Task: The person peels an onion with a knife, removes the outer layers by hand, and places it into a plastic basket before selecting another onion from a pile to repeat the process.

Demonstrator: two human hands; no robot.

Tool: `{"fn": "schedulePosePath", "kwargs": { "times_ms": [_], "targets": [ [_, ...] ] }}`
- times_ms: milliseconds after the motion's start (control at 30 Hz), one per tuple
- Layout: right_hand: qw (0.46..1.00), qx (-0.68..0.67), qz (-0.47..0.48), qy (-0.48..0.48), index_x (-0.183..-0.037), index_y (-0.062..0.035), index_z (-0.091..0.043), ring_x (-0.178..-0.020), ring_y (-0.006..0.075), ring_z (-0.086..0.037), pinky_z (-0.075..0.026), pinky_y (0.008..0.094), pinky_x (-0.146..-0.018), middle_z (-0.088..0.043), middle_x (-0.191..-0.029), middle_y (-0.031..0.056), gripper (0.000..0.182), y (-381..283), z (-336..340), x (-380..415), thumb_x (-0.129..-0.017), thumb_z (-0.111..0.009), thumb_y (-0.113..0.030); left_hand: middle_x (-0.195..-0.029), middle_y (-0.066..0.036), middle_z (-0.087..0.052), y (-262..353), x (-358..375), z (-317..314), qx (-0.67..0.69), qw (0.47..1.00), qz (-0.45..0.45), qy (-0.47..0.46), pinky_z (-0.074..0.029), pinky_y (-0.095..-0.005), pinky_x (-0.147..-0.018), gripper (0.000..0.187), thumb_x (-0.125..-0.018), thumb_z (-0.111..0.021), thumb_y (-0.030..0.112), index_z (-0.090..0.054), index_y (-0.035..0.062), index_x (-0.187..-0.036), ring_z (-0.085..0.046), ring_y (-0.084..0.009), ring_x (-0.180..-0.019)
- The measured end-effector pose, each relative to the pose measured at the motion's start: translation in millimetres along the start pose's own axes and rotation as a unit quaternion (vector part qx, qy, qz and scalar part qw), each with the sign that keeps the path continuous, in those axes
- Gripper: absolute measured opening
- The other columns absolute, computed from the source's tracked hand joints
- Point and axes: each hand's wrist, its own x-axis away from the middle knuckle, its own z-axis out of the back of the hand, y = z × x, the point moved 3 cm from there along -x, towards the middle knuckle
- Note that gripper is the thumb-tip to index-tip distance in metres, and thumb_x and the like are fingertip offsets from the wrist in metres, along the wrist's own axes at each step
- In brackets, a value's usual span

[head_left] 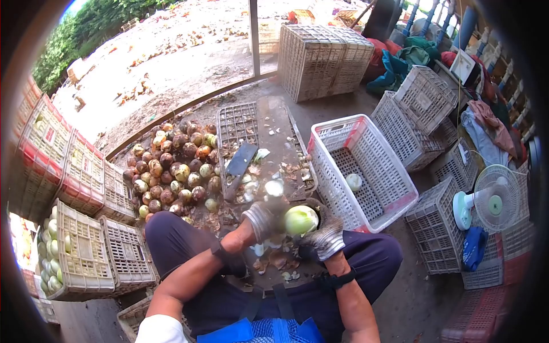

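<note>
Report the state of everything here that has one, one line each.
Held bulb: pale green, brown skin mostly off
Right hand: gloved, gripping that bulb
Left hand: gloved, blurred, grip unclear
Cleaver: lying down, in neither hand
Board: dirty, scraps on it
Heaped bulbs: mostly brown-skinned, piled up
Large white crate: upright, open-topped, one pale bulb inside
Fan: upright; spinning or stopped, unclear

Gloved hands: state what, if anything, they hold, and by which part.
The right hand holds the pale green bulb by its right side; whether the blurred left hand holds anything cannot be told.
</note>
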Motion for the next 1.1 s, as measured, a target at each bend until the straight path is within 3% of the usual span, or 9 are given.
{"fn": "schedulePosePath", "kwargs": {
  "times_ms": [267,333,433,533,567,667,767,900,1100],
  "targets": [
    [0.936,-0.335,-0.091,0.054,-0.114,-0.0029,-0.057,-0.091,0.015,-0.062,-0.053,0.0285,-0.077,-0.065,-0.103,0.0073,0.055,14,-3,5,-0.065,-0.081,-0.006,-0.074,-0.005,-0.062,31,9,-2,0.082,0.993,0.057,0.063,-0.048,-0.0263,-0.059,0.024,-0.07,-0.066,0.003,-0.062,0.0036,-0.093,-0.055,-0.0092,-0.064],
    [0.939,-0.326,-0.088,0.062,-0.115,-0.0027,-0.056,-0.09,0.0154,-0.062,-0.054,0.028,-0.075,-0.064,-0.103,0.0074,0.053,30,-11,3,-0.067,-0.079,-0.004,-0.076,-0.005,-0.062,32,9,-4,0.089,0.991,0.041,0.095,-0.048,-0.0278,-0.06,0.023,-0.07,-0.067,0.004,-0.062,0.0036,-0.093,-0.055,-0.0096,-0.066],
    [0.927,-0.362,-0.089,0.039,-0.114,-0.0028,-0.056,-0.086,0.0156,-0.063,-0.055,0.0279,-0.071,-0.064,-0.101,0.0074,0.049,35,-14,0,-0.07,-0.077,-0.002,-0.079,-0.01,-0.062,45,14,-6,-0.016,0.99,-0.021,0.139,-0.05,-0.0326,-0.062,0.02,-0.072,-0.064,0.003,-0.062,0.0043,-0.092,-0.06,-0.0171,-0.069],
    [0.939,-0.331,-0.092,0.029,-0.111,-0.0025,-0.056,-0.082,0.0149,-0.063,-0.055,0.0278,-0.067,-0.065,-0.098,0.0067,0.046,22,-9,2,-0.07,-0.077,-0.002,-0.079,-0.009,-0.06,39,13,-13,-0.192,0.952,-0.191,0.143,-0.049,-0.0336,-0.058,0.024,-0.074,-0.068,0.007,-0.063,0.0055,-0.097,-0.058,-0.0227,-0.062],
    [0.948,-0.304,-0.092,0.03,-0.11,-0.0024,-0.057,-0.08,0.0146,-0.063,-0.055,0.0277,-0.066,-0.065,-0.096,0.0064,0.044,15,-5,2,-0.071,-0.077,-0.002,-0.081,-0.012,-0.059,37,15,-13,-0.216,0.952,-0.192,0.105,-0.049,-0.038,-0.058,0.027,-0.073,-0.064,0.007,-0.062,0.0072,-0.1,-0.058,-0.0319,-0.063],
    [0.952,-0.283,-0.115,0.013,-0.107,-0.0018,-0.057,-0.077,0.014,-0.064,-0.055,0.0273,-0.065,-0.066,-0.091,0.0056,0.044,-1,1,3,-0.069,-0.079,-0.004,-0.081,-0.014,-0.059,40,14,-10,-0.391,0.911,-0.132,-0.001,-0.048,-0.0414,-0.057,0.028,-0.069,-0.061,0.006,-0.063,0.0075,-0.097,-0.06,-0.0346,-0.067],
    [0.948,-0.299,-0.072,-0.078,-0.107,-0.0015,-0.058,-0.076,0.0141,-0.064,-0.055,0.027,-0.066,-0.067,-0.089,0.0058,0.046,-26,4,6,-0.067,-0.08,-0.004,-0.076,-0.014,-0.058,46,17,-9,-0.399,0.9,-0.174,0.014,-0.048,-0.0424,-0.055,0.021,-0.067,-0.059,0.006,-0.06,0.0057,-0.088,-0.06,-0.0333,-0.067],
    [0.944,-0.275,-0.148,-0.103,-0.118,0.0036,-0.053,-0.093,0.0194,-0.062,-0.051,0.0324,-0.085,-0.064,-0.104,0.0094,0.079,-17,5,7,-0.046,-0.083,-0.01,-0.072,-0.012,-0.058,51,22,-4,-0.382,0.882,-0.271,0.05,-0.048,-0.0418,-0.054,0.016,-0.068,-0.061,0.008,-0.058,0.0048,-0.083,-0.06,-0.0313,-0.066],
    [0.962,-0.211,-0.073,-0.158,-0.113,0.0048,-0.057,-0.088,0.0168,-0.063,-0.051,0.0306,-0.08,-0.066,-0.098,0.009,0.082,9,8,8,-0.041,-0.083,-0.022,-0.074,-0.012,-0.056,40,14,7,-0.421,0.873,-0.246,0.026,-0.046,-0.0416,-0.052,0.033,-0.068,-0.061,0.008,-0.059,0.0062,-0.1,-0.059,-0.0313,-0.066]
  ]
}}
